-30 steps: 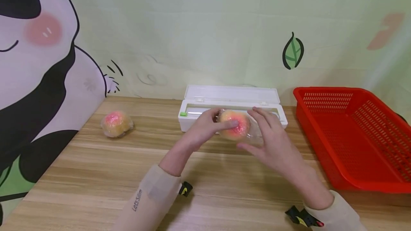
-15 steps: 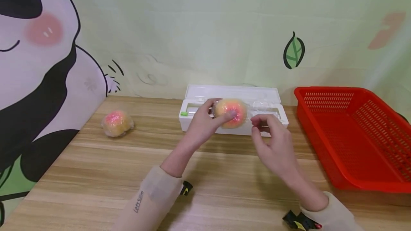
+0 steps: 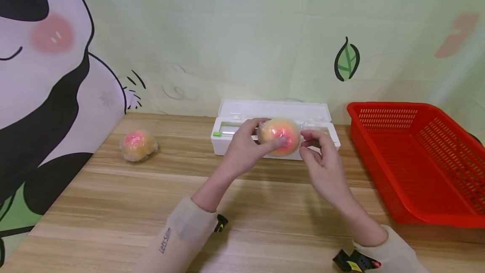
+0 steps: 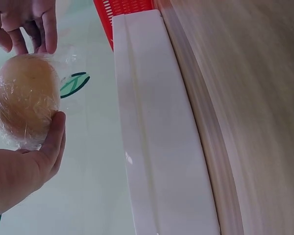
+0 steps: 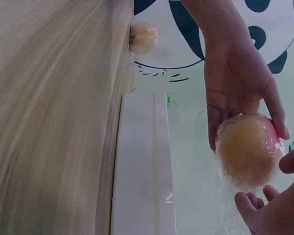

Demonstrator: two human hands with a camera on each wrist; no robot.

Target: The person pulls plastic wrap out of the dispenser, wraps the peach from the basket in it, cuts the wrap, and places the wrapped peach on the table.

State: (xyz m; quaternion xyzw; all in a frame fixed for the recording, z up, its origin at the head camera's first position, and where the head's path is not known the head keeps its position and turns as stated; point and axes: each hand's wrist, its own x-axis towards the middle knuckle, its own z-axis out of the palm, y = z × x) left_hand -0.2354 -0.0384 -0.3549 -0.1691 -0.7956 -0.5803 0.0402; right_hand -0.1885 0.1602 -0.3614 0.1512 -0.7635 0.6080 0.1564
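A peach [image 3: 280,137] in clear plastic wrap, pink and yellow, is held above the white box, apart from the tabletop. My left hand [image 3: 244,148] grips it from the left, thumb across its pink face and fingers behind. At its right edge, my right hand [image 3: 327,167] has bent fingertips touching or very near the wrap, thumb apart from the fingers. Loose plastic wrap [image 4: 71,56] trails beside these fingertips in the left wrist view. The white plastic wrap box [image 3: 274,155] stands behind, lid up. Another wrapped peach [image 3: 138,145] sits on the table at left.
A red plastic basket [image 3: 373,167] with perforated walls stands on the right side of the wooden table [image 3: 113,218]. Behind the table hangs a pale green cloth [image 3: 197,54] with a panda and leaves. A green slider [image 3: 217,134] sits on the box's left end.
First lowered over the table, the held peach was raised, then shifted slightly right. My right hand drew the wrap out rightward; now its fingertips are back close to the peach.
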